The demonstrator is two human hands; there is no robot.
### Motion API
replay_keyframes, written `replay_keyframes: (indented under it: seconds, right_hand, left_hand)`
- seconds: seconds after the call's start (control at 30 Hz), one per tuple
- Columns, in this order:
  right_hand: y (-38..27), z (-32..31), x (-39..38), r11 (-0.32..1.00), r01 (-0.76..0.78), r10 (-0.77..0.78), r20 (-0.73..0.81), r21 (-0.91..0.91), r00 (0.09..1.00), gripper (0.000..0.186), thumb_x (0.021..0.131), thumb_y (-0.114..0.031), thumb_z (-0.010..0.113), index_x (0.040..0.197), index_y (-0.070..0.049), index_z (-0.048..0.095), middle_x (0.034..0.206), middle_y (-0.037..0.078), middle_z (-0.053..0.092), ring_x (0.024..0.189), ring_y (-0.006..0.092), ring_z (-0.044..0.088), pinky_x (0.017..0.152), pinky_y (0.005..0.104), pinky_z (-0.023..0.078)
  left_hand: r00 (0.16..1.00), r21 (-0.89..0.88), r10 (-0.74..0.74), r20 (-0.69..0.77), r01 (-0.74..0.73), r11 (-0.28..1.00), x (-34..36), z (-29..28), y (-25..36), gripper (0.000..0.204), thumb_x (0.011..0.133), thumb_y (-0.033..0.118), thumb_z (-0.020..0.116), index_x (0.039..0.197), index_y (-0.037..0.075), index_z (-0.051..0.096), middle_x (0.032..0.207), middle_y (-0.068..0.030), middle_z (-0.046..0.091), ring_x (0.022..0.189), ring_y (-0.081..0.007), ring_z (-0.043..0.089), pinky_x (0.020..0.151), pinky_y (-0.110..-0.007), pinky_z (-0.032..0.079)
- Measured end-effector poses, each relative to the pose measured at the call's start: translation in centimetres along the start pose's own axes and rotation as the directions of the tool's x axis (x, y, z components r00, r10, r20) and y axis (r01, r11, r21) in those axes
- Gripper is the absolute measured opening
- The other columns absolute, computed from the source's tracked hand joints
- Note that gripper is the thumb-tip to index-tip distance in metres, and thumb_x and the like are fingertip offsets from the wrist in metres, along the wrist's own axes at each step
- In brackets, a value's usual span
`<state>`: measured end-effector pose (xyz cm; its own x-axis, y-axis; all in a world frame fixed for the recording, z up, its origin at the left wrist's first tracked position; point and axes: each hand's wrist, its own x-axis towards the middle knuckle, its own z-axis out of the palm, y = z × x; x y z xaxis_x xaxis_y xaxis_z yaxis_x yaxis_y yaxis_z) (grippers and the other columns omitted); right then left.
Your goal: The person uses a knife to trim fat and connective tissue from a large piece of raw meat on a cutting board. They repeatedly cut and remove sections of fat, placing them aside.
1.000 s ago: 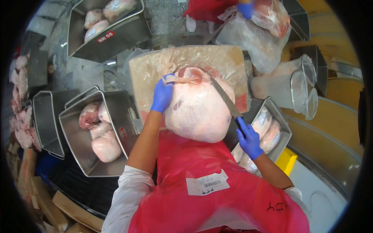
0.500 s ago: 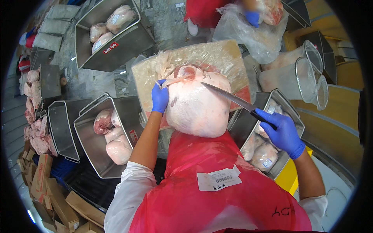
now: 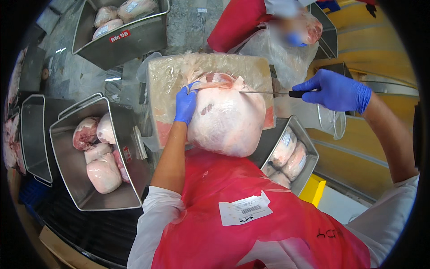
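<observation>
A large pale cut of meat [image 3: 226, 121] with a smooth fatty skin lies before me on a plastic-covered board [image 3: 165, 78]. At its upper left, my left hand [image 3: 185, 105], in a blue glove, is closed on a strip of fat [image 3: 212, 84] along the meat's far edge. Out to the right, my right hand [image 3: 336, 91], also gloved in blue, grips the black handle of a knife [image 3: 264, 93]. The blade points left, nearly level, its tip at the meat's upper right part beside the strip.
Steel bins holding meat stand at the left [image 3: 127, 175], far left [image 3: 134, 45] and right [image 3: 309, 167]. Another person in a red apron [image 3: 235, 27] handles meat in a clear bag [image 3: 286, 58] beyond the board. A yellow block [image 3: 312, 190] sits at lower right.
My right hand has swung up and outward, turning the knife from slanted to nearly level. My left hand keeps its grip on the strip. The view has shifted.
</observation>
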<state>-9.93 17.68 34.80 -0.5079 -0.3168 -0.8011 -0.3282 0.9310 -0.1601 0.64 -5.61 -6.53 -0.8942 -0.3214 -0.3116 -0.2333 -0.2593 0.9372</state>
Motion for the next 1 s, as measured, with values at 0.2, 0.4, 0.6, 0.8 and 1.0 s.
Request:
replay_keyframes:
  seconds: [0.2,0.4,0.6,0.8,1.0]
  right_hand:
    - [3.8,11.1,1.5,0.982,0.078,-0.035,-0.238,0.175,0.971,0.045,0.097,-0.014,0.065,0.141,-0.010,0.062,0.106,0.027,0.071,0.087,0.0341,0.074,0.081,0.0397,0.057]
    - [8.5,21.7,1.3,0.978,0.170,-0.063,-0.607,0.120,0.792,0.050,0.096,-0.017,0.070,0.145,-0.021,0.061,0.087,0.022,0.070,0.074,0.0407,0.068,0.068,0.0453,0.055]
    - [11.2,27.5,3.2,0.974,0.192,-0.058,-0.682,0.122,0.729,0.054,0.096,-0.020,0.069,0.149,-0.025,0.056,0.077,0.017,0.062,0.066,0.0368,0.064,0.060,0.0473,0.052]
    - [9.8,32.4,5.8,0.947,0.223,0.025,-0.743,0.233,0.668,0.054,0.096,-0.022,0.070,0.148,-0.024,0.057,0.078,0.015,0.059,0.066,0.0366,0.063,0.059,0.0467,0.051]
    - [11.5,29.3,1.4,0.844,0.375,0.012,-0.711,0.384,0.703,0.052,0.096,-0.021,0.070,0.147,-0.027,0.059,0.083,0.018,0.068,0.075,0.0359,0.068,0.070,0.0432,0.055]
  left_hand:
    - [0.990,0.103,0.126,-0.066,-0.119,0.988,1.2,-1.1,-3.6,0.031,0.096,0.008,0.060,0.123,-0.004,0.071,0.110,-0.0103,0.075,0.100,-0.0168,0.067,0.091,-0.032,0.052]
    - [0.993,-0.074,-0.076,-0.088,0.070,0.995,1.1,-0.1,-1.4,0.030,0.095,0.003,0.055,0.116,-0.003,0.075,0.106,-0.0081,0.076,0.097,-0.0166,0.068,0.089,-0.030,0.052]
    - [0.969,-0.119,-0.237,-0.072,0.228,0.966,1.9,-0.6,-1.1,0.031,0.097,0.002,0.053,0.118,-0.002,0.075,0.110,-0.0084,0.075,0.100,-0.0170,0.068,0.091,-0.030,0.052]
    - [0.992,0.116,-0.125,-0.010,0.126,0.985,0.5,-1.4,0.6,0.033,0.099,0.009,0.061,0.130,0.000,0.068,0.115,-0.0091,0.073,0.106,-0.0169,0.066,0.096,-0.030,0.051]
    - [0.942,0.531,-0.008,0.334,-0.181,0.828,-0.1,-0.1,9.2,0.049,0.094,0.020,0.074,0.137,0.002,0.061,0.112,-0.0089,0.074,0.103,-0.0184,0.068,0.094,-0.033,0.053]
